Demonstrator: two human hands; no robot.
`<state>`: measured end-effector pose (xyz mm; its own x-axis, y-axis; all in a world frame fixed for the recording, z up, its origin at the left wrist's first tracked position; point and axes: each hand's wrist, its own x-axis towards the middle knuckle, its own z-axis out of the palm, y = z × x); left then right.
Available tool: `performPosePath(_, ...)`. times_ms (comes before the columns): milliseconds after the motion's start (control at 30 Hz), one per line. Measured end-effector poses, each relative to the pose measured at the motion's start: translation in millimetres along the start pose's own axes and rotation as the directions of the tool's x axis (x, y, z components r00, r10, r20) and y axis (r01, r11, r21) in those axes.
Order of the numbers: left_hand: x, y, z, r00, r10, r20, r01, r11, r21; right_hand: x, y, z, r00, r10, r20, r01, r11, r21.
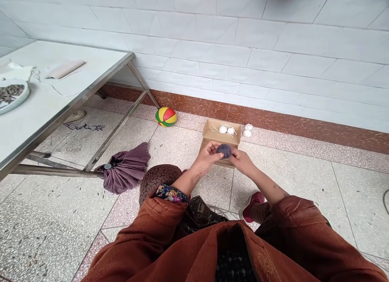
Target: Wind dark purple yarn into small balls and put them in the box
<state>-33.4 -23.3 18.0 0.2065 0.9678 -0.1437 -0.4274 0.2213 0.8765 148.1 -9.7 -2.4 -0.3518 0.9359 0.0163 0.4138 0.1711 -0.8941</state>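
A dark grey-purple ball of yarn [224,150] is held up in front of me, above an open cardboard box [208,130]. My left hand [207,157] grips it from the left, thumb and fingers closed round its side. At its right side the fingers of my right hand [242,160] are pinched together; whether they hold the ball or a strand of its yarn is hard to make out. Inside the box lie white yarn balls [227,129] with loose strands. More white yarn balls [248,130] rest on the floor just right of the box.
A white-topped metal-framed table [100,63] stands on the left, bearing a plate [22,91] of dark bits and a folded cloth [65,69]. On the floor are a striped ball [166,116] and a purple pleated cloth [127,168]. The tiled wall [219,55] runs behind.
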Motion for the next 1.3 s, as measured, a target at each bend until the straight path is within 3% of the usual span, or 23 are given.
performPosePath(133, 6.6, -3.2, -6.5, 0.989, 0.064, -0.135, -0.047, 0.991, 0.125, -7.4, -13.3, 1.7, 0.984, -0.110, 0.138, 0.117, 0.992, -0.043)
performPosePath(233, 8.4, -5.6, -9.3, 0.990, 0.045, -0.130, -0.013, 0.972, 0.235, -10.2, -27.3, -6.8, 0.958, -0.194, 0.211, 0.202, 0.979, -0.018)
performPosePath(300, 7.5, -7.2, -9.0, 0.997, 0.006, -0.082, 0.019, 0.954, 0.300, -9.2, -32.5, -15.0, 0.959, -0.224, 0.174, 0.224, 0.974, 0.018)
performPosePath(433, 2.7, -7.5, -4.8, 0.990, -0.103, 0.093, 0.066, 0.940, 0.336, -1.1, -27.9, -28.0, 0.972, -0.235, -0.020, 0.235, 0.972, -0.001)
performPosePath(533, -1.0, -4.7, -1.9, 0.971, -0.112, 0.212, 0.061, 0.970, 0.234, 5.0, -17.1, -28.2, 0.975, -0.206, -0.086, 0.205, 0.978, -0.025)
performPosePath(633, -3.1, -1.6, -0.3, 0.967, -0.072, 0.245, 0.053, 0.995, 0.084, 6.8, -7.2, -21.0, 0.989, -0.120, -0.083, 0.121, 0.993, 0.001)
performPosePath(733, -2.5, 0.4, 0.6, 0.980, -0.050, 0.192, 0.046, 0.999, 0.026, 4.3, 0.1, -12.2, 0.998, -0.048, -0.034, 0.047, 0.999, -0.017)
performPosePath(833, 0.5, 0.8, -0.1, 0.997, -0.018, 0.075, 0.013, 0.998, 0.068, 0.1, 3.5, -5.6, 0.999, -0.043, 0.020, 0.045, 0.996, -0.082)
performPosePath(967, 5.3, -0.8, -5.0, 0.997, 0.037, -0.064, -0.025, 0.984, 0.175, -6.0, -4.2, -3.9, 0.985, -0.101, 0.142, 0.120, 0.984, -0.132)
performPosePath(1067, 7.2, -3.5, -9.4, 0.991, 0.021, -0.129, 0.017, 0.958, 0.288, -10.0, -18.4, -9.4, 0.946, -0.197, 0.258, 0.224, 0.971, -0.080)
performPosePath(1167, 7.1, -6.8, -10.8, 0.995, -0.029, -0.096, 0.067, 0.908, 0.414, -10.6, -29.8, -19.0, 0.941, -0.248, 0.232, 0.252, 0.968, 0.011)
performPosePath(1300, 4.7, -8.5, -8.0, 0.993, -0.106, 0.050, 0.075, 0.901, 0.427, -3.9, -28.5, -29.8, 0.974, -0.224, 0.044, 0.223, 0.974, 0.040)
